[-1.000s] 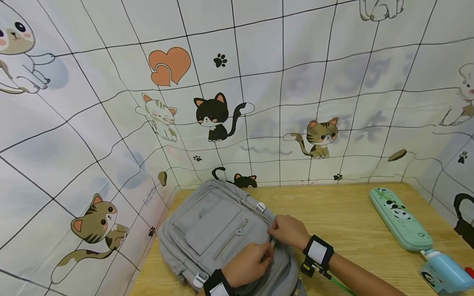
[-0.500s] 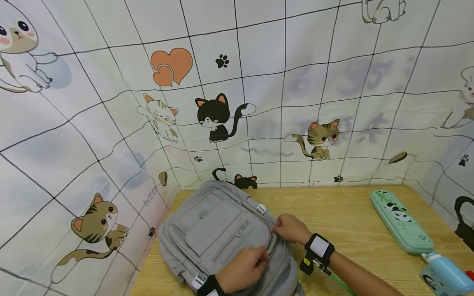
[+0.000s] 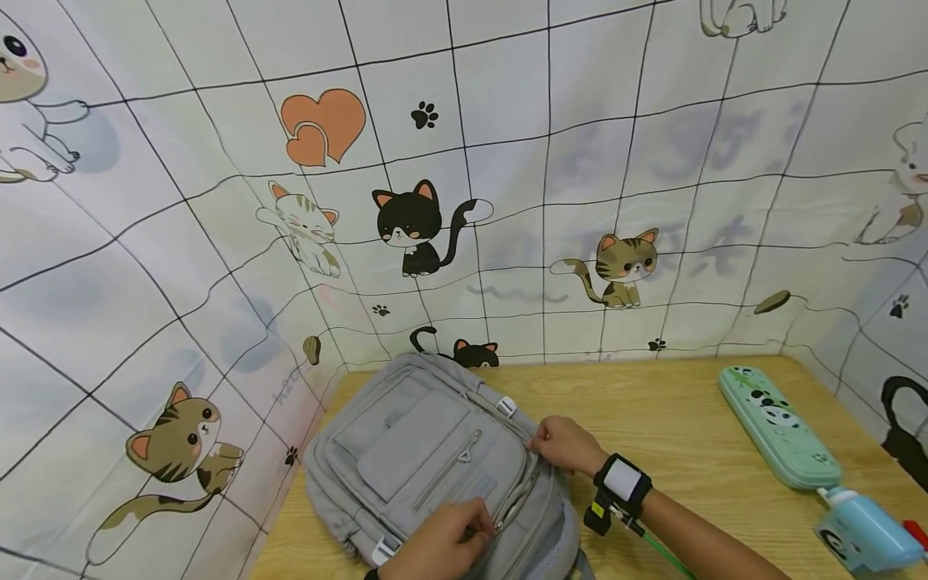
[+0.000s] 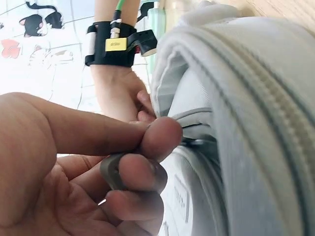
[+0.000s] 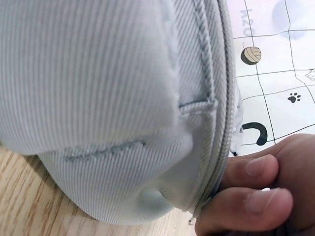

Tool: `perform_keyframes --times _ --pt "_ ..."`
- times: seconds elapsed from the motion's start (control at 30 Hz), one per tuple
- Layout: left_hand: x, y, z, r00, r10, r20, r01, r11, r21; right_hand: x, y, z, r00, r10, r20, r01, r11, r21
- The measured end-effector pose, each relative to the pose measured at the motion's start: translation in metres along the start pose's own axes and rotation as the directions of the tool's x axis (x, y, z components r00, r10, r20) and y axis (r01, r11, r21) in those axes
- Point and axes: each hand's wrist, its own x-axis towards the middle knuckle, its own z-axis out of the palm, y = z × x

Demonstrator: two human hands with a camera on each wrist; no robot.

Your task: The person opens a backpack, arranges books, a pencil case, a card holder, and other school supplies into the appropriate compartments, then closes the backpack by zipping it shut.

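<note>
A grey backpack [image 3: 406, 439] lies on the table, its front pocket facing up. My left hand [image 3: 442, 541] pinches a grey zipper pull [image 4: 111, 172] between thumb and fingers, low on the bag's near side. Along that side the zipped seam gapes partly apart, as the left wrist view shows. Higher up, at the top right corner, my right hand [image 3: 569, 445] grips the fabric edge beside the zipper [image 5: 224, 113]. Its fingertips curl over that edge in the right wrist view. Another zipper pull [image 3: 466, 456] sits on the front pocket.
A mint green panda pencil case [image 3: 779, 427] lies on the table's right side. Next to it is a light blue bottle [image 3: 866, 528]. A black strap-like object [image 3: 902, 435] shows at the right edge. Cat-print sheeting [image 3: 507, 201] walls the back and sides.
My left hand has slid down and left along the backpack's zipper with the pull, and the seam gapes wider behind it. The right hand stays at the corner.
</note>
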Motion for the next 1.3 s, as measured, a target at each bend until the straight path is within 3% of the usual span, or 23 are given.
perform_keyframes --times 0.07,0.17,0.27,0.47,0.57,0.77,0.87,0.93,1.03,1.1,1.13,1.17,1.2,1.27,1.3 --pt "-0.005 -0.012 0.001 0.998 0.06 -0.014 -0.06 0.998 0.006 0.001 0.0 0.0 1.0 -0.003 0.007 0.003 1.0 0.004" --pt "-0.011 -0.042 0.007 0.988 0.149 -0.034 -0.148 0.989 0.02 0.001 0.001 0.0 1.0 -0.011 0.022 0.011 1.0 0.007" --pt "-0.016 -0.074 0.013 0.979 0.202 -0.018 -0.202 0.979 0.021 0.003 0.003 0.0 0.999 -0.029 0.031 0.029 1.0 0.008" --pt "-0.033 -0.111 0.005 0.971 0.223 0.091 -0.213 0.97 -0.115 0.005 0.005 -0.001 0.997 -0.069 0.045 0.068 0.997 0.024" --pt "-0.048 -0.124 0.0 0.978 0.189 0.093 -0.169 0.966 -0.197 0.004 0.006 -0.001 0.997 -0.067 0.044 0.066 0.997 0.031" --pt "-0.076 -0.146 -0.008 0.998 0.031 0.057 -0.013 0.958 -0.285 0.001 0.009 -0.001 0.999 -0.035 0.035 0.035 0.999 0.021" --pt "-0.079 -0.149 -0.009 0.998 -0.019 0.054 0.034 0.959 -0.283 0.001 0.01 0.001 0.999 -0.025 0.027 0.025 1.0 0.018" --pt "-0.078 -0.149 -0.01 0.998 -0.039 0.043 0.049 0.965 -0.257 -0.002 0.009 0.003 0.999 -0.03 -0.018 0.03 0.999 -0.014" --pt "-0.077 -0.147 -0.009 0.999 -0.044 0.021 0.047 0.981 -0.19 -0.012 0.002 0.005 0.984 -0.137 -0.117 0.122 0.984 -0.133" --pt "-0.075 -0.145 -0.01 0.999 -0.031 0.006 0.032 0.992 -0.126 -0.022 -0.007 0.007 0.946 -0.297 -0.128 0.266 0.94 -0.212" --pt "-0.074 -0.144 -0.01 0.999 -0.032 0.006 0.032 0.993 -0.11 -0.028 -0.014 0.008 0.916 -0.39 -0.094 0.36 0.903 -0.235" --pt "-0.073 -0.144 -0.011 1.0 -0.031 0.003 0.031 0.995 -0.096 -0.034 -0.021 0.009 0.873 -0.487 -0.037 0.463 0.85 -0.251" --pt "-0.071 -0.143 -0.012 1.0 -0.03 -0.003 0.029 0.997 -0.078 -0.04 -0.028 0.011 0.821 -0.57 0.043 0.562 0.791 -0.243" --pt "-0.066 -0.143 -0.014 1.0 -0.015 -0.014 0.015 0.999 -0.041 -0.051 -0.041 0.017 0.696 -0.689 0.202 0.718 0.67 -0.187" --pt "-0.063 -0.125 -0.019 1.0 -0.006 -0.019 0.005 1.0 -0.026 -0.055 -0.045 0.022 0.635 -0.73 0.251 0.772 0.611 -0.175"
